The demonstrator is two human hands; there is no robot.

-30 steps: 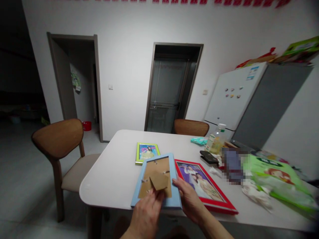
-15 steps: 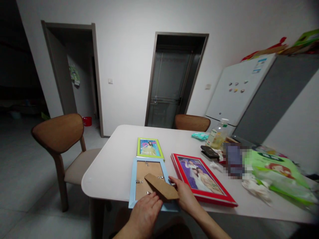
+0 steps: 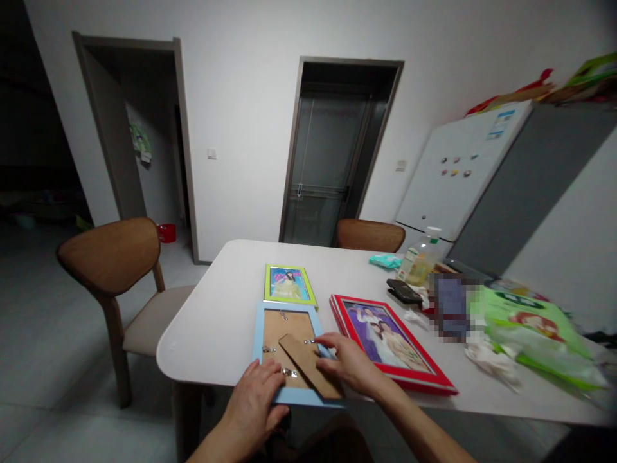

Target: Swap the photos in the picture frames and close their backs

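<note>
A light blue picture frame (image 3: 259,328) lies face down at the table's near edge, its brown backing board (image 3: 274,331) and several metal clips showing. Its brown stand leg (image 3: 308,370) slants across the back toward the lower right. My left hand (image 3: 258,395) grips the lower left corner, fingers on top and thumb at the front edge. At the right side, my right hand (image 3: 349,360) has bent fingers around the rim, the index fingertip by the right clip (image 3: 310,341) and the thumb over the leg. Beyond lies a lime green picture frame (image 3: 289,283), photo up.
Stacked red picture frames (image 3: 390,344) lie close to my right hand. Farther right are a bottle (image 3: 418,260), a black object (image 3: 403,291), crumpled tissue (image 3: 491,363) and a green package (image 3: 535,321). A wooden chair (image 3: 116,257) stands left of the white table (image 3: 212,321).
My left hand has moved left from the lower clip to the frame's corner. My right hand has shifted up toward the right clip. The stand leg lies flatter against the backing.
</note>
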